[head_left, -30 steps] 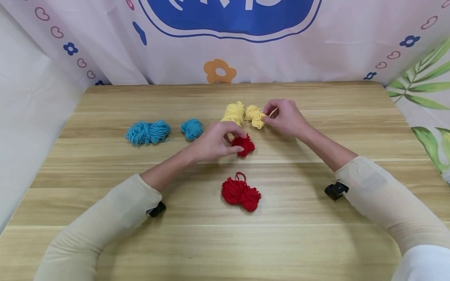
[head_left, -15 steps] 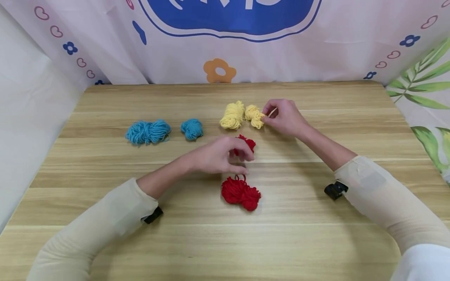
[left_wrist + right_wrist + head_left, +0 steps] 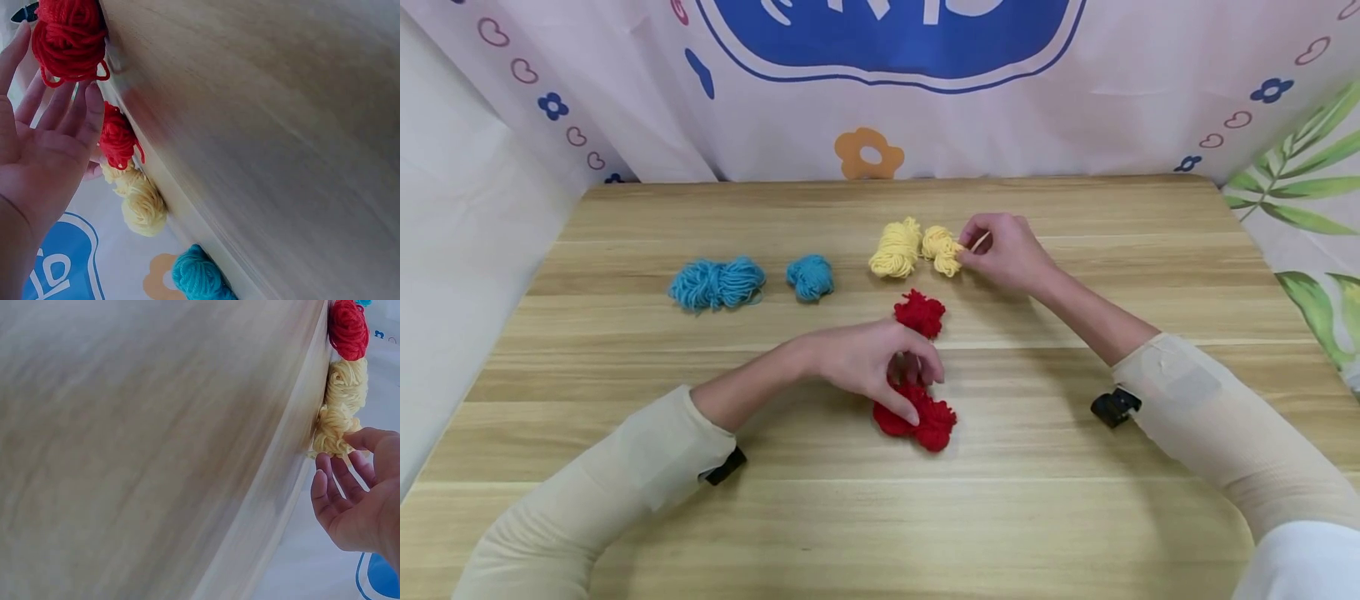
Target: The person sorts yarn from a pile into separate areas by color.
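Note:
My left hand (image 3: 880, 362) reaches over the nearer red yarn bundle (image 3: 934, 423). Its thumb lies in front of part of the bundle; in the left wrist view the fingers are extended beside the red yarn. Whether they touch it I cannot tell. A smaller red yarn bundle (image 3: 921, 313) lies just beyond this hand. At the back, my right hand (image 3: 1009, 252) pinches the right end of the small pale-yellow yarn bundle (image 3: 942, 250) between thumb and fingers, as the right wrist view (image 3: 334, 434) also shows. Left of that bundle lies a larger yellow one (image 3: 897, 248).
Two blue yarn bundles lie to the left on the wooden table (image 3: 1037, 517): a long one (image 3: 717, 283) and a small one (image 3: 810, 277). A printed curtain (image 3: 760, 125) hangs behind the table's back edge.
My left hand has moved from the smaller red bundle toward the front, to the nearer red bundle. The right hand stays at the small yellow bundle.

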